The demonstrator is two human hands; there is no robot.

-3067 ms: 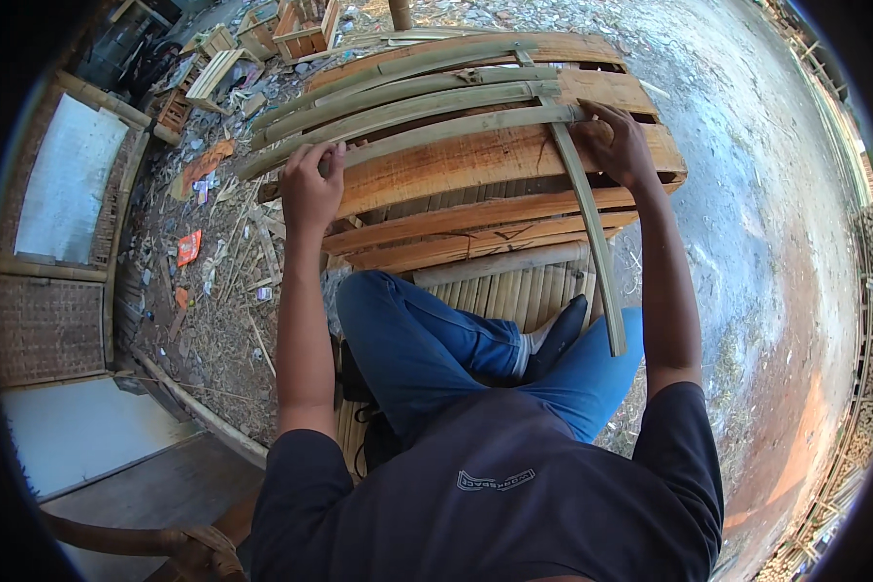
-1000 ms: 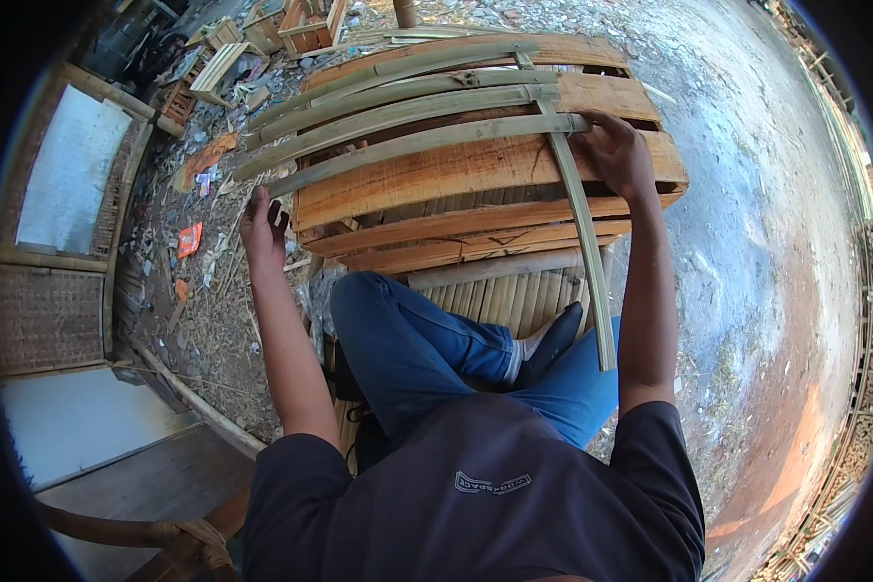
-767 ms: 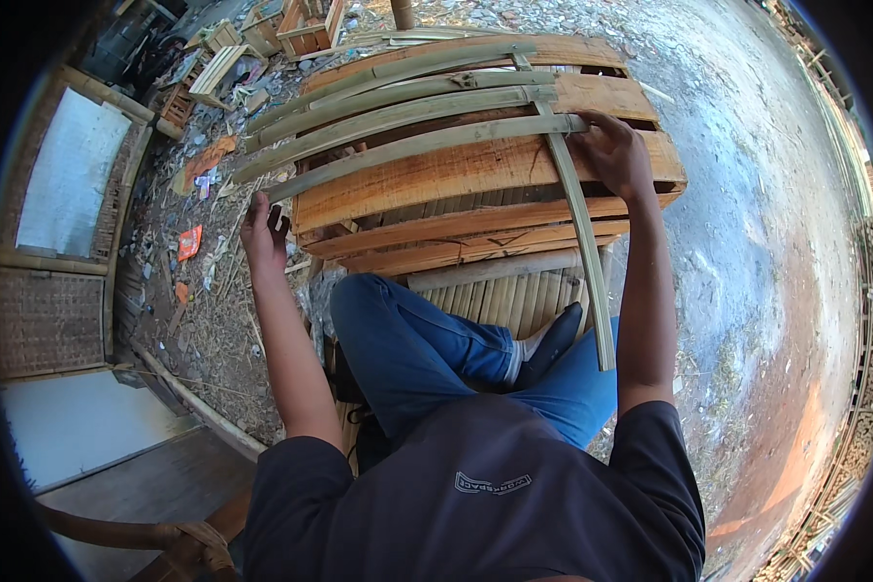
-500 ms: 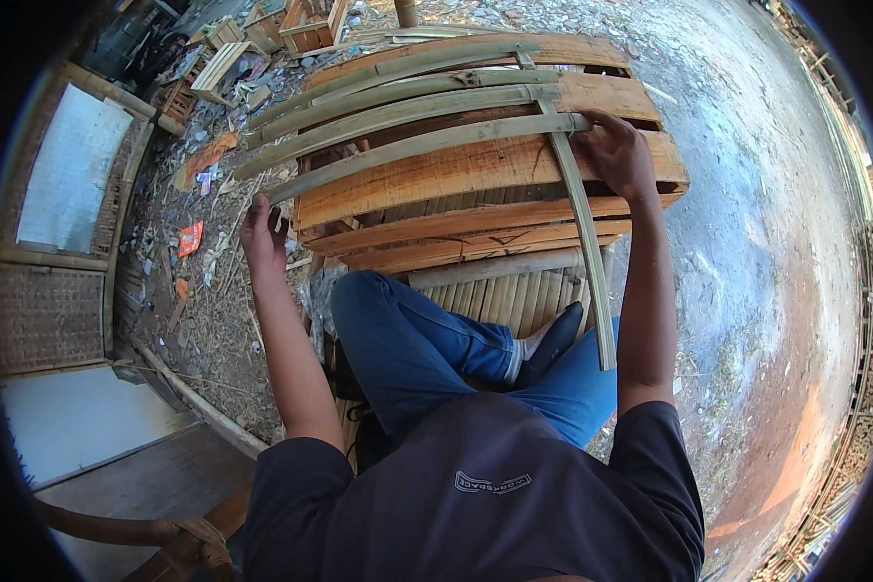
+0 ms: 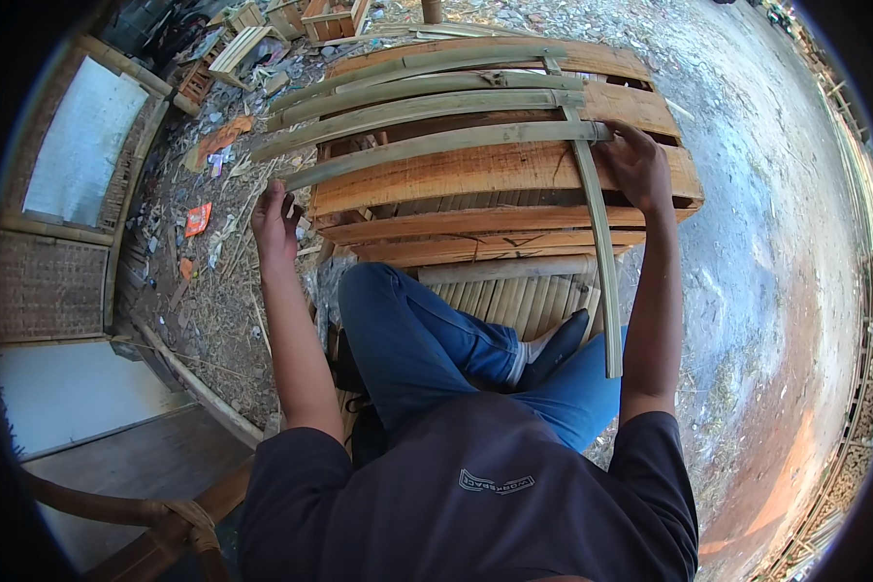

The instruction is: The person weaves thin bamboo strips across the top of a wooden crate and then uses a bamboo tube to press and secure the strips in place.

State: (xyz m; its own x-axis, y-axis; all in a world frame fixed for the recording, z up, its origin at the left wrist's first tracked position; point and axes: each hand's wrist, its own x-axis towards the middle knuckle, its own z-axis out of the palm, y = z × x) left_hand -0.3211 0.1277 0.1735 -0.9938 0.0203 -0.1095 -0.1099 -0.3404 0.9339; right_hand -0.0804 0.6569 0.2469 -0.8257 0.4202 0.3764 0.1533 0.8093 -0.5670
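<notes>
Between my hands runs the nearest bamboo slat (image 5: pixel 446 147), lying crosswise over a wooden crate (image 5: pixel 398 194). My left hand (image 5: pixel 276 221) grips its left end, which juts past the crate's edge. At the right end, my right hand (image 5: pixel 638 165) closes its fingers on the slat's tip. A narrow bamboo strip (image 5: pixel 599 242) passes under that right end and slants toward my lap. Farther off, several more bamboo slats (image 5: pixel 407 113) lie roughly parallel, their right ends over the same strip.
Under the crate is a bamboo-slat platform (image 5: pixel 495 296), where my legs are folded. Litter and an orange wrapper (image 5: pixel 197 219) lie on the ground at left. Small wooden crates (image 5: pixel 335 21) stand behind. A woven panel (image 5: pixel 53 286) rises at far left.
The crate and slats appear shifted slightly right and down in the picture, as the view has moved. Both hands keep their hold on the nearest slat's ends.
</notes>
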